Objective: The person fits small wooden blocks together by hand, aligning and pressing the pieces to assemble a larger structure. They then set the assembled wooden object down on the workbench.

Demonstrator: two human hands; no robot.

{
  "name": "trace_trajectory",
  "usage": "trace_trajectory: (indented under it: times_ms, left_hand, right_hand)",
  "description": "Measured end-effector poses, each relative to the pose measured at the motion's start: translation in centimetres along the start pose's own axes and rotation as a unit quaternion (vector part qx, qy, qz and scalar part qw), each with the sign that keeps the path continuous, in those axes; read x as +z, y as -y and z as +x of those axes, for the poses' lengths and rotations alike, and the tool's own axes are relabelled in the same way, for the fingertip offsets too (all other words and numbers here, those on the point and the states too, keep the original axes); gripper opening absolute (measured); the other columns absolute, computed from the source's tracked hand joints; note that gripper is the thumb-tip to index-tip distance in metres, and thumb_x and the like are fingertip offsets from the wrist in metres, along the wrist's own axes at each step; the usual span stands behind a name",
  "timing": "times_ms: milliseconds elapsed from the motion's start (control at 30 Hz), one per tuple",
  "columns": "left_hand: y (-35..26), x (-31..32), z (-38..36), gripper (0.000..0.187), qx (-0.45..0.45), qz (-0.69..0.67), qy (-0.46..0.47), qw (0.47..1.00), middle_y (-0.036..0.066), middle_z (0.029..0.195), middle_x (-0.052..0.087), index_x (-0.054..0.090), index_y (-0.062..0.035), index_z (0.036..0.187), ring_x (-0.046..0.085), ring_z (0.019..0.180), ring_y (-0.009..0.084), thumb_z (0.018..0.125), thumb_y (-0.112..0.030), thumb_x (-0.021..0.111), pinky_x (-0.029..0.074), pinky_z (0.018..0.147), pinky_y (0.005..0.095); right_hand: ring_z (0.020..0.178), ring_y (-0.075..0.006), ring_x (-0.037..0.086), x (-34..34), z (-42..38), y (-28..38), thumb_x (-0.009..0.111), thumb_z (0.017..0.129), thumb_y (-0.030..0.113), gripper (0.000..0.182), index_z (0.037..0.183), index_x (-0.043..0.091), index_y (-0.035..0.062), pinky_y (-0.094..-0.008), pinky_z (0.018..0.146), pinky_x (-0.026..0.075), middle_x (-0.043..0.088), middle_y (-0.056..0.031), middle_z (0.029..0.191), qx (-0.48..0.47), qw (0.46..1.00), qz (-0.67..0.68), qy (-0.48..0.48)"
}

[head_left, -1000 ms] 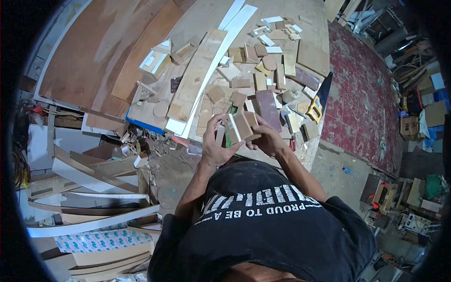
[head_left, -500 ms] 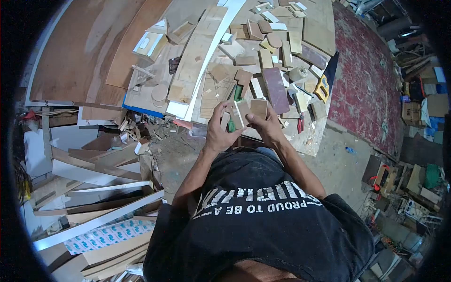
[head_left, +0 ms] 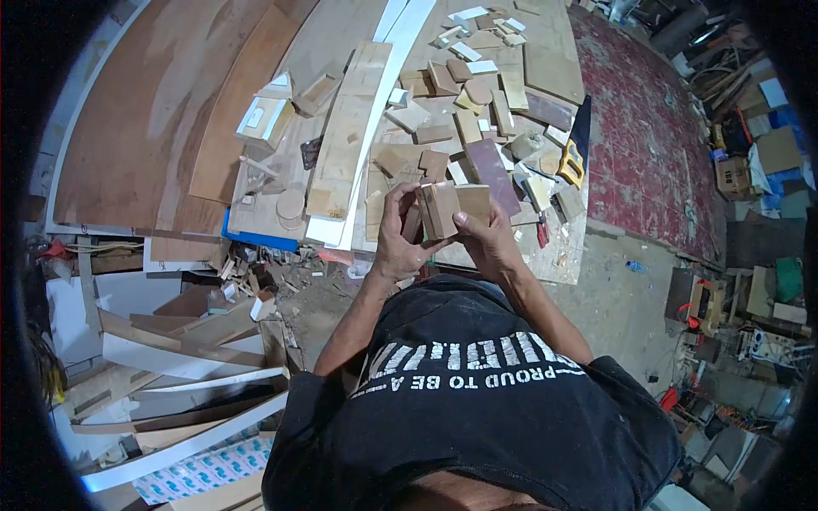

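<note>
"Fingers (head_left: 399, 203) of the left hand (head_left: 396, 247) are gripping a brown wooden block (head_left: 439, 211), and the right hand (head_left: 496, 247) is pinching a paler wooden piece (head_left: 475, 201) just beside it."

"Are the two pieces touching?"

"They're appearing to meet, but I'm not managing to tell whether they're joined or only being held together. The right thumb (head_left: 463, 221) is pressing close to where they're meeting."

"And where is all this happening?"

"Both hands are hovering by the near edge of the desk (head_left: 558, 269), and the pieces are seemingly being held up rather than resting on anything."

"So which step are we watching?"

"I'm reading it as holding and comparing: both hands are working on the pair, and no tool is taking part."

"What is the next move calling for, then?"

"By my reckoning it's calling for a firm left grip and careful right fingers, since one piece could be slipping against the other."

"Is anything lying close by?"

"Plenty. A dark reddish board (head_left: 492, 176) is lying just past the right hand, a red tool (head_left: 543, 232) is sitting towards the desk's near right corner, a saw (head_left: 578, 139) is lying along the right edge, and loose offcuts (head_left: 433, 134) are crowding the middle."
</note>
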State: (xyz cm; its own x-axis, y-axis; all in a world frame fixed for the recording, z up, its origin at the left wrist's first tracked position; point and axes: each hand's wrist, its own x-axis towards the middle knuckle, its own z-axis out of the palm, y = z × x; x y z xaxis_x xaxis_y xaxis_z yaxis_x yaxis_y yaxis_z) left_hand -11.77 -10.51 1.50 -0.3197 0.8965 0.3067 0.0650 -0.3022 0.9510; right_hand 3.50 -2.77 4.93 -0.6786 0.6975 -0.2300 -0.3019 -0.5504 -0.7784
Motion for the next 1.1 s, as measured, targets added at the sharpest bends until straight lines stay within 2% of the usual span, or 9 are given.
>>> trace_trajectory:
  times_ms: [333,600,767,867,900,933,1000,1067,1100]
  left_hand:
    - [0.2,-0.5,0.3,0.091,0.02,-0.015,0.006,1.0,0.015,0.138,0.047,0.031,-0.0093,0.136,0.048,0.126,0.0261,0.064,-0.001,0.086,0.04,0.107,0.039]
    - [-0.4,-1.7,-0.2,0.089,0.023,0.018,0.004,1.0,0.016,0.14,0.045,0.031,-0.01,0.135,0.048,0.127,0.0263,0.065,-0.002,0.085,0.041,0.106,0.0389]
    - [-0.8,-2.4,-0.3,0.089,0.015,0.028,0.021,0.999,0.017,0.141,0.045,0.03,-0.0099,0.135,0.048,0.126,0.0256,0.065,-0.004,0.086,0.042,0.105,0.0387]
    - [-0.5,-3.3,-0.5,0.089,-0.016,0.098,0.014,0.995,0.015,0.138,0.047,0.033,-0.0082,0.135,0.049,0.125,0.0252,0.064,-0.008,0.088,0.042,0.105,0.0384]
    - [0.0,-4.0,-0.6,0.089,-0.015,0.145,0.008,0.989,0.015,0.136,0.049,0.036,-0.007,0.134,0.05,0.124,0.0252,0.063,-0.01,0.089,0.041,0.106,0.0381]
    - [0.3,-4.4,-0.6,0.089,-0.013,0.192,0.002,0.981,0.014,0.134,0.05,0.038,-0.0058,0.134,0.05,0.124,0.0253,0.061,-0.012,0.09,0.041,0.106,0.0379]
    - [0.1,-4.7,-0.8,0.093,-0.051,0.178,-0.006,0.983,0.014,0.131,0.051,0.04,-0.0043,0.136,0.05,0.124,0.0266,0.059,-0.015,0.091,0.04,0.106,0.0378]
    - [-0.2,-4.7,-0.5,0.1,-0.01,0.212,0.002,0.977,0.014,0.133,0.05,0.035,-0.0036,0.141,0.049,0.125,0.0272,0.059,-0.016,0.092,0.04,0.106,0.0381]
    - [-0.1,-4.6,-0.5,0.102,0.006,0.22,-0.003,0.975,0.015,0.133,0.051,0.035,-0.0048,0.143,0.05,0.124,0.0284,0.058,-0.017,0.092,0.04,0.106,0.0395]
  right_hand:
    - [0.096,-0.017,0.061,1.0,0.0,-0.5,0.074,0.085,0.012,0.049,0.125,0.049,0.002,-0.0318,0.078,0.053,0.062,-0.0091,0.11,-0.047,0.998,-0.038,-0.032]
    - [0.09,-0.0144,0.06,1.8,0.0,-0.5,0.076,0.082,0.014,0.05,0.123,0.051,0.002,-0.0293,0.074,0.05,0.063,-0.0065,0.104,-0.064,0.988,-0.136,-0.036]
    - [0.086,-0.0134,0.059,1.4,0.1,-1.5,0.074,0.084,0.015,0.047,0.123,0.051,0.0021,-0.0281,0.07,0.049,0.063,-0.0061,0.102,-0.067,0.992,-0.096,-0.04]
    - [0.081,-0.0108,0.059,-0.4,0.9,-2.6,0.072,0.086,0.015,0.043,0.122,0.052,0.0021,-0.0262,0.066,0.048,0.063,-0.0058,0.099,-0.039,0.995,-0.037,-0.081]
    - [0.079,-0.0095,0.058,-2.8,1.8,-3.9,0.072,0.086,0.015,0.042,0.121,0.052,0.0019,-0.0255,0.065,0.047,0.063,-0.0058,0.099,-0.031,0.992,-0.073,-0.093]
    - [0.081,-0.0132,0.06,-4.7,2.5,-4.8,0.07,0.087,0.013,0.041,0.121,0.052,0.0016,-0.0287,0.069,0.049,0.063,-0.0072,0.099,-0.013,0.977,-0.173,-0.127]
    - [0.082,-0.024,0.063,-9.4,3.9,-9.1,0.068,0.086,0.013,0.044,0.123,0.048,-0.0003,-0.0357,0.074,0.051,0.065,-0.0131,0.094,-0.116,0.897,-0.395,-0.162]
    - [0.084,-0.0352,0.065,-14.8,4.6,-14.4,0.065,0.085,0.013,0.045,0.122,0.045,-0.0021,-0.0415,0.078,0.051,0.065,-0.0204,0.088,-0.176,0.833,-0.497,-0.167]
    - [0.083,-0.0425,0.065,-15.0,4.3,-15.2,0.065,0.084,0.014,0.049,0.124,0.042,-0.003,-0.046,0.076,0.05,0.064,-0.0269,0.086,-0.117,0.833,-0.509,-0.184]
